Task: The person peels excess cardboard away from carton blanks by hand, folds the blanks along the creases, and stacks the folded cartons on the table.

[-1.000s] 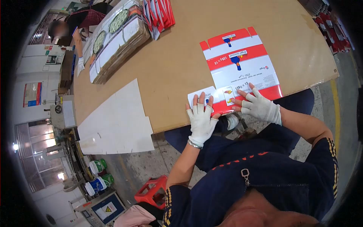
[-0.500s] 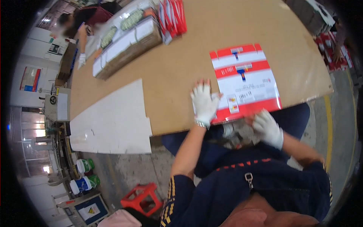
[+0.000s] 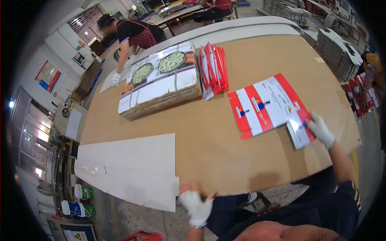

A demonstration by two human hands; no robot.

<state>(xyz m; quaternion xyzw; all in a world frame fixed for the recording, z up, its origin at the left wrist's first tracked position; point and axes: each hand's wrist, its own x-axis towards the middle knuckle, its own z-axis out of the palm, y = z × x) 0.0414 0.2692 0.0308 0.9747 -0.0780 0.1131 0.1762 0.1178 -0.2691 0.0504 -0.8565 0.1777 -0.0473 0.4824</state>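
Observation:
My right hand [image 3: 321, 130], in a fingerless white glove, grips the edge of a flat red and white printed carton [image 3: 267, 105]. The carton is turned sideways over the brown tabletop [image 3: 225, 160], with a narrow flap hanging toward me beside the hand. My left hand [image 3: 196, 205], gloved the same way, is at the table's near edge by the corner of a white sheet [image 3: 132, 168]. Its fingers are apart and hold nothing. Several folded red and white cartons [image 3: 214, 70] stand beyond the carton, against a strapped bundle [image 3: 161, 84].
A co-worker [image 3: 138, 34] leans at the far left side, a gloved hand near the bundle. Another person's arm is at the right by more red cartons [image 3: 360, 96]. Grey cardboard stacks [image 3: 337, 50] stand at the back right. A red stool [image 3: 142, 236] is below.
The carton has swung round to lie sideways and farther from me, with my right hand on its right edge. My left hand has let go and moved left and down. The view has shifted.

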